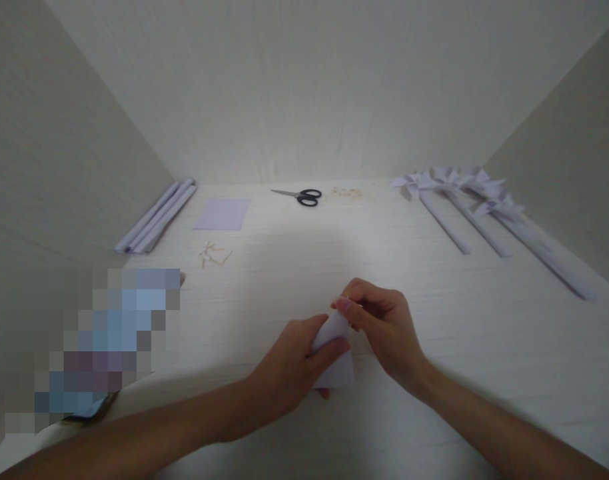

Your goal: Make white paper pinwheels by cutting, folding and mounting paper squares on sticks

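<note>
My left hand [289,373] and my right hand [384,327] meet near the front middle of the white table [484,333]. Both pinch one small folded piece of pale lilac paper [334,363]. The left thumb presses its left side. My right fingertips curl over its top corner. Part of the paper is hidden under my fingers.
Rolled paper sticks [157,217] lie at the back left beside a flat lilac paper square [223,213]. Small wooden pins [213,255] are scattered near it. Black scissors [302,196] lie at the back middle. Several finished paper pinwheels [464,200] lie at the right. A blurred patch [94,340] sits at the left.
</note>
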Available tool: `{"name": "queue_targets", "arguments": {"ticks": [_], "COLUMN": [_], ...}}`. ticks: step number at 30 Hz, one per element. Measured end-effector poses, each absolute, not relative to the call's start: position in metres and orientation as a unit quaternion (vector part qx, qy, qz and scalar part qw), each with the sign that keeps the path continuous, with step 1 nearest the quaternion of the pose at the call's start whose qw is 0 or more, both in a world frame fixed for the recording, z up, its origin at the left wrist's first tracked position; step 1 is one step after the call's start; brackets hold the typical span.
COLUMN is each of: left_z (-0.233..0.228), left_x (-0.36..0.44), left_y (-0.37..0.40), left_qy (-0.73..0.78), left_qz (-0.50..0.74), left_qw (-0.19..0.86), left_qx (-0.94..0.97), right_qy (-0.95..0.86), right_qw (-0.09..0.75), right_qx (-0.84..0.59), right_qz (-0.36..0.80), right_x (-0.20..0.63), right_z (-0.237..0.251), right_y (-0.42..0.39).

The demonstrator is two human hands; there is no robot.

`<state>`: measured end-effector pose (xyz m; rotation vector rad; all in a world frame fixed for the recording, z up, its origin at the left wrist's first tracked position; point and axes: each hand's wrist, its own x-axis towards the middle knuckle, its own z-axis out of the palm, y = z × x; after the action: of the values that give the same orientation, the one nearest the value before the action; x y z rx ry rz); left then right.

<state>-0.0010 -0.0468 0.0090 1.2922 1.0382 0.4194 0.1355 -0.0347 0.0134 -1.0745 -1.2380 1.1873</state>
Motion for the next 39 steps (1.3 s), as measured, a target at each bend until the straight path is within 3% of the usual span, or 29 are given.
{"name": "queue_targets", "arguments": {"ticks": [18,27,36,39], "left_z": [0.0095,0.0092,0.0066,0.0074], "left_x": [-0.0013,-0.0012,-0.0024,-0.0028], "left_y": [-0.0469,-0.0467,-0.0464,-0.0450], "left_qy": [0.457,0.460,0.462,0.457], "left_qz": [0.182,0.192,0.179,0.173], "left_qw": [0.646,0.641,0.640,0.655], "left_qx": [0.584,0.584,0.588,0.577], "right_qy": [-0.588,-0.517,-0.607,-0.621], "right_qw": [0.521,0.540,0.512,0.481], "right_qx": [-0.457,-0.463,-0.496,-0.497], "right_qz": [0.418,0.476,0.352,0.369], "right_x": [0.1357,0.1318,0.1347,0.1384], "right_z": [0.0097,0.0105,0.0095,0.0102], "right_y": [-0.0386,-0.0364,-0.0384,-0.0326]}}
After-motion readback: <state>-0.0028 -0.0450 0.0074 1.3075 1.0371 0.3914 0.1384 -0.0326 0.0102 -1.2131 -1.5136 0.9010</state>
